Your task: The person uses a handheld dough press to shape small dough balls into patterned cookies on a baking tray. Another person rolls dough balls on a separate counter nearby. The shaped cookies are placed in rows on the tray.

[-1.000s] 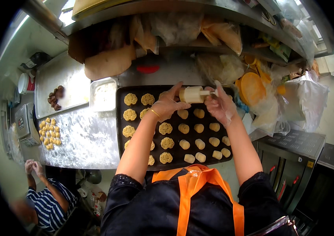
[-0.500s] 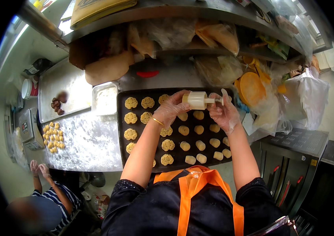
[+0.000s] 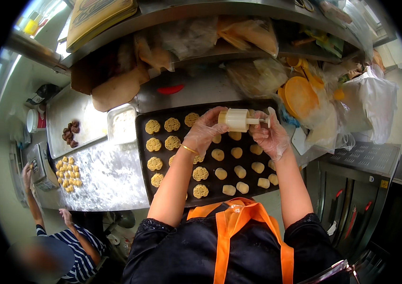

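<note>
A white cylindrical plunger press (image 3: 237,120) lies sideways in the air above the far part of a dark baking tray (image 3: 163,112). My left hand (image 3: 204,132), in a clear plastic glove, is closed around the mould end of its barrel. At the plunger end, my gloved right hand (image 3: 273,138) grips the handle, fingers bent about it. Flower-shaped patterned dough pieces (image 3: 172,124) fill the tray's left columns; my left forearm hides some of them. Plain, rounded dough pieces (image 3: 237,152) stand in rows on the right side. Whether dough sits inside the press cannot be seen.
Left of the tray are a white flour tub (image 3: 122,124), a metal tray (image 3: 81,111) with dark filling balls, and yellow dough pieces (image 3: 68,174) on the floured table. A co-worker's gloved hand (image 3: 66,217) shows lower left. Orange sieve (image 3: 300,98) and bags lie right.
My hands keep the press in nearly the same place, while the whole view has shifted slightly. The co-worker's hands have moved apart, one now up near the scale at the left.
</note>
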`<state>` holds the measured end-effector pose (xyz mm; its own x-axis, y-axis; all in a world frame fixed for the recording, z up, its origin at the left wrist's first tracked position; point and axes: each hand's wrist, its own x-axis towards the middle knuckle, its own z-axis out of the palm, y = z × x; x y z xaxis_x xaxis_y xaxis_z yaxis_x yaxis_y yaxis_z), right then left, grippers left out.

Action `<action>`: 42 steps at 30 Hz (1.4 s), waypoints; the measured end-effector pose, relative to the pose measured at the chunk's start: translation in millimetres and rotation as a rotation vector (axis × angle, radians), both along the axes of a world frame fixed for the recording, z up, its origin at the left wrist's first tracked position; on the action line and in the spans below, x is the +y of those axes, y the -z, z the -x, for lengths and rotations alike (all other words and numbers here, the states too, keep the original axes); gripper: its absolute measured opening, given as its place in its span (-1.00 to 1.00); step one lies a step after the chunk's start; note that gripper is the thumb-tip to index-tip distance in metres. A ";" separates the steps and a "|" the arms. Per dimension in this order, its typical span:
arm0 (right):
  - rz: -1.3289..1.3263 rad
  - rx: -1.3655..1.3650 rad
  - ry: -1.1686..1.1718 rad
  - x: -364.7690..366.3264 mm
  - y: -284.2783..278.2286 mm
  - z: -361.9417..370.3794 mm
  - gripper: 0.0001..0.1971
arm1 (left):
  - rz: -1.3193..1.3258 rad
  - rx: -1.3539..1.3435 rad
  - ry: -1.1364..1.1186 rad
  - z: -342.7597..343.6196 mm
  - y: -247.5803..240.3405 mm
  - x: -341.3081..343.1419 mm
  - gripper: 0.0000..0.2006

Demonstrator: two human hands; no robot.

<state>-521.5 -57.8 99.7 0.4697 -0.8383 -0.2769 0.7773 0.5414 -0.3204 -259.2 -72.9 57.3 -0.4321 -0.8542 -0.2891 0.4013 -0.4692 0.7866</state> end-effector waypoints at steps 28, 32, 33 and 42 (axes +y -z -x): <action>-0.012 -0.150 0.094 22.8 -22.0 38.9 -0.09 | -0.194 -0.332 -0.157 -8.3 18.2 0.9 -0.43; -0.046 -0.155 0.124 32.0 -10.4 44.4 -0.11 | 0.098 -0.996 -0.035 -4.6 29.7 -23.1 -0.52; -0.066 -0.156 0.142 34.8 -7.8 44.2 -0.11 | 0.098 -1.054 -0.039 -1.2 30.1 -24.2 -0.55; -0.081 -0.177 0.215 45.8 -0.8 55.1 -0.15 | -0.275 -0.732 -0.038 18.2 76.4 -35.6 -0.51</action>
